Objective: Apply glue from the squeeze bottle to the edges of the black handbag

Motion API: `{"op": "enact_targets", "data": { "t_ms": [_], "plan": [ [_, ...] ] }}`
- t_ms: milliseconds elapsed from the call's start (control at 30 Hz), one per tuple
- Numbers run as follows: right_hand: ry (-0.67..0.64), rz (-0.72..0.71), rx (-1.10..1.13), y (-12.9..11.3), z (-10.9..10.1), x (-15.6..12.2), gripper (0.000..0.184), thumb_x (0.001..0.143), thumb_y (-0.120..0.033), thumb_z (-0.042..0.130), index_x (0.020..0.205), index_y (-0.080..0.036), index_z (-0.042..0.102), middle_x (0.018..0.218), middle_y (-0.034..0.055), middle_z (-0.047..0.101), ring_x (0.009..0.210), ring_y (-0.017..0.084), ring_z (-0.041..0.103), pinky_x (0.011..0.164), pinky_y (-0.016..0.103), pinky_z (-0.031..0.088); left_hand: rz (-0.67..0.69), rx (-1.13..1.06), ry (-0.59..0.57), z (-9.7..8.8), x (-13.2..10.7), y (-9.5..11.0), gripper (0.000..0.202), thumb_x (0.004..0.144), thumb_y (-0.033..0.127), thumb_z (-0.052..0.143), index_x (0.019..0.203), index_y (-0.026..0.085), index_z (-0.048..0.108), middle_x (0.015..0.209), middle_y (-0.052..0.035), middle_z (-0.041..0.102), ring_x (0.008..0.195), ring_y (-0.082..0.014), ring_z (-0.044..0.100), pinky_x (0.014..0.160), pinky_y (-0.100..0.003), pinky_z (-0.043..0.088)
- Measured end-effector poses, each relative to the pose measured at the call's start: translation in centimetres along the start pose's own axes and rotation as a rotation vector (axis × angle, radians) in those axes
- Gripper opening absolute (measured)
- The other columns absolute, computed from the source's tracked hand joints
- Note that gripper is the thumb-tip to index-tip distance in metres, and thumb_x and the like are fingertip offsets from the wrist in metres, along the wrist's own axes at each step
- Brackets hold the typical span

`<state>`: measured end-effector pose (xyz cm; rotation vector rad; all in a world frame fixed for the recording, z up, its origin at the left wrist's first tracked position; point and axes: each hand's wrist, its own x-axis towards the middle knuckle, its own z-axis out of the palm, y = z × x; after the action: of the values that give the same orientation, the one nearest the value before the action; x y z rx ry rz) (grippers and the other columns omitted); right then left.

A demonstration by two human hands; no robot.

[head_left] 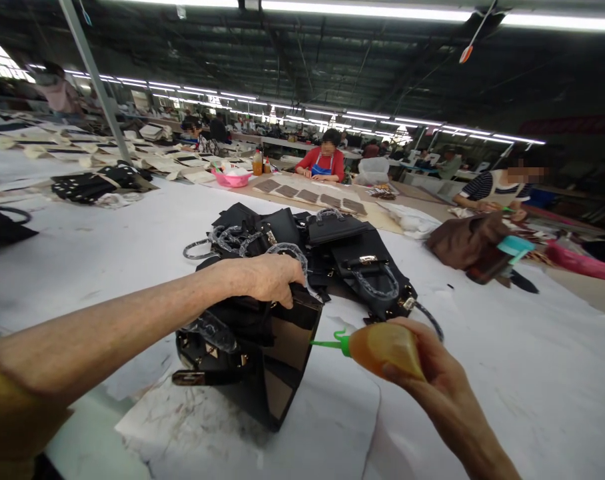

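Observation:
My right hand (427, 363) is wrapped round a squeeze bottle (385, 348) of amber liquid. The bottle lies nearly level, its thin green nozzle pointing left at the open edge of a black handbag (242, 387). That bag rests on its side, its brown lining facing right; gold fittings and a plastic-wrapped handle show on it. From above, my left hand (275, 277) grips the bag's upper edge with curled fingers; its fingertips are partly hidden. Right behind is a pile of more black handbags (345, 233) with plastic-wrapped handles.
A stained paper sheet (182, 427) lies under the bag on the white table (507, 373). Black dotted pieces (100, 183) lie at left. A pink basin (232, 179) stands farther back. Co-workers sit opposite, one in red (322, 160), another in stripes (497, 187) near a brown bag (465, 240).

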<state>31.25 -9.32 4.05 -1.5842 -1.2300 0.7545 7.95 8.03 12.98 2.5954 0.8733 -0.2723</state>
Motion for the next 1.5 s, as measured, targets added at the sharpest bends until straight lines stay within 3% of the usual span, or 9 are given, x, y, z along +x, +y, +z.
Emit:
{"op": "enact_targets", "data": {
  "t_ms": [200,400,767,967,1200,1500],
  "plan": [
    [0.026,0.002,0.044,0.7,0.5,-0.5,0.052,0.072,-0.044,0.076,0.115,-0.025,0.053,0.107,0.0016,0.061,0.096,0.025,0.056,0.078,0.028,0.047,0.009,-0.007,0.015,0.3,0.1,-0.2,0.008,0.07,0.015,0.07,0.077,0.018,0.068,0.062,0.0042,0.058,0.064,-0.013,0.057,0.051,-0.02,0.034],
    [0.054,0.016,0.104,1.1,0.9,-0.9,0.054,0.072,-0.045,0.077,0.116,-0.024,0.053,0.104,0.0027,0.061,0.09,0.025,0.056,0.069,0.027,0.049,0.038,-0.018,0.041,0.6,0.2,-0.4,0.009,0.068,0.017,0.071,0.076,0.02,0.069,0.061,0.0051,0.057,0.061,-0.012,0.056,0.05,-0.02,0.033],
    [0.171,-0.041,0.153,0.5,1.2,-0.7,0.054,0.071,-0.041,0.08,0.116,-0.024,0.055,0.102,0.0024,0.06,0.089,0.024,0.055,0.069,0.025,0.049,0.013,0.049,0.008,0.8,0.1,-0.2,0.007,0.069,0.018,0.071,0.072,0.018,0.065,0.06,0.0044,0.056,0.059,-0.012,0.055,0.049,-0.021,0.033],
    [0.121,-0.018,0.164,2.4,1.7,-1.0,0.052,0.073,-0.041,0.079,0.115,-0.023,0.054,0.106,0.0037,0.06,0.093,0.025,0.055,0.076,0.028,0.047,0.001,0.092,0.021,1.1,-0.2,-0.1,0.007,0.071,0.019,0.069,0.077,0.018,0.066,0.066,0.0021,0.061,0.065,-0.0145,0.058,0.052,-0.022,0.035],
    [0.08,0.065,0.22,4.8,2.2,-1.5,0.054,0.075,-0.043,0.076,0.117,-0.022,0.05,0.1,0.003,0.061,0.089,0.024,0.054,0.071,0.028,0.047,-0.08,0.11,-0.015,1.1,-0.9,1.0,0.009,0.074,0.018,0.065,0.083,0.019,0.065,0.074,0.0012,0.065,0.072,-0.0155,0.061,0.054,-0.021,0.036],
    [0.067,0.092,0.196,6.1,3.3,-2.2,0.056,0.076,-0.044,0.076,0.118,-0.021,0.048,0.101,0.004,0.06,0.092,0.027,0.054,0.075,0.034,0.046,-0.07,0.154,0.009,1.8,-1.3,1.0,0.009,0.076,0.021,0.061,0.083,0.02,0.066,0.076,-0.0018,0.066,0.074,-0.0197,0.062,0.055,-0.024,0.036]
  ]
}}
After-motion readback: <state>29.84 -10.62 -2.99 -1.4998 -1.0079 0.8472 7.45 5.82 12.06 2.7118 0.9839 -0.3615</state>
